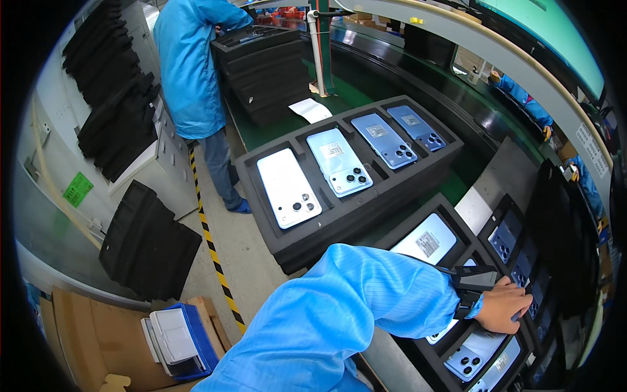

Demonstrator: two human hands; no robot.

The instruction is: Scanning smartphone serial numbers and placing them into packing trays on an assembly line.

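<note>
At about twelve o'clock from me lies the big black foam tray [281, 242] with four phones lying back side up, and a second foam tray [457, 222] sits at three o'clock under my arm. My left hand [504, 306], on a blue sleeve with a black wrist strap [471, 287], rests palm down with fingers curled over a phone [471, 356] in that near tray; whether it really grips I cannot tell, and my right hand is not visible. I think it is best to lift the phone by its edges, straight up from the slot.
</note>
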